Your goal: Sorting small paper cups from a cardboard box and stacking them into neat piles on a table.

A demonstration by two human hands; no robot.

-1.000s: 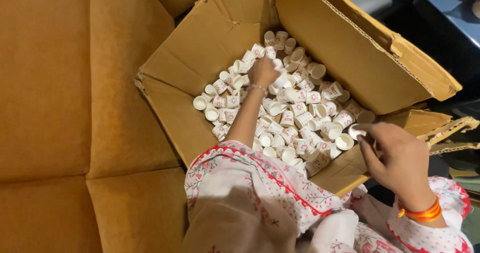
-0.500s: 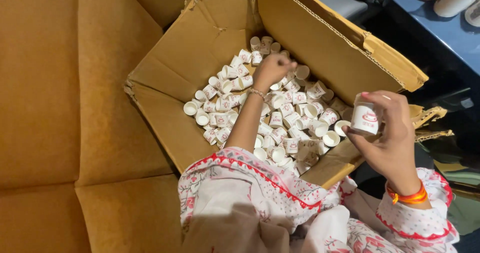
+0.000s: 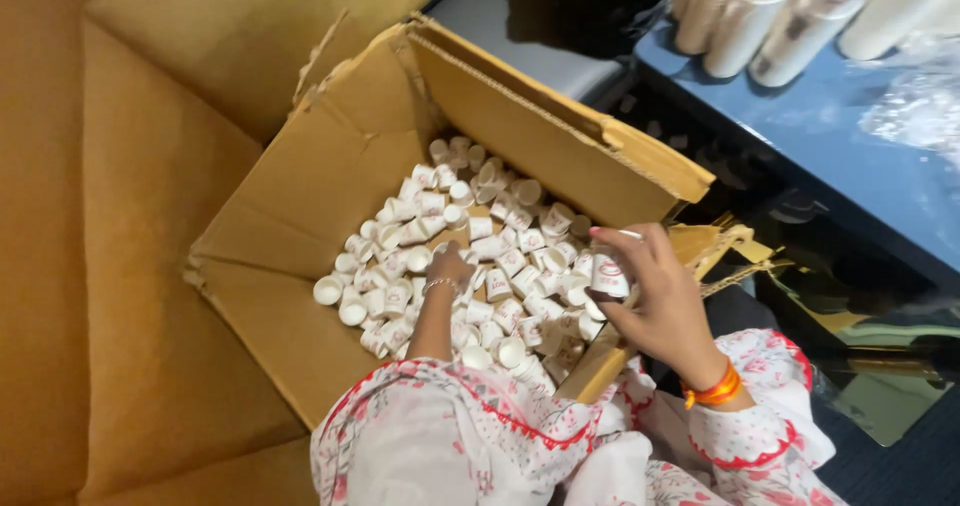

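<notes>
Head view shows the right hand (image 3: 655,301) now lifted clear of the cardboard box (image 3: 330,181), fingers pinching a small white cup (image 3: 608,276), while the left hand (image 3: 450,266) has dug deeper, fingertips curled into the loose cups (image 3: 500,256).

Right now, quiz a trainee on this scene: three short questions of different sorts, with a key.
1. True or false: the right hand holds a small white paper cup.
2. Where is the left hand? A) on the blue table B) among the loose cups inside the cardboard box C) on the sofa cushion
3. Fill in: tall stacks of cups lie on the ____ table.

Key: 1 true; 2 B; 3 blue.
</notes>
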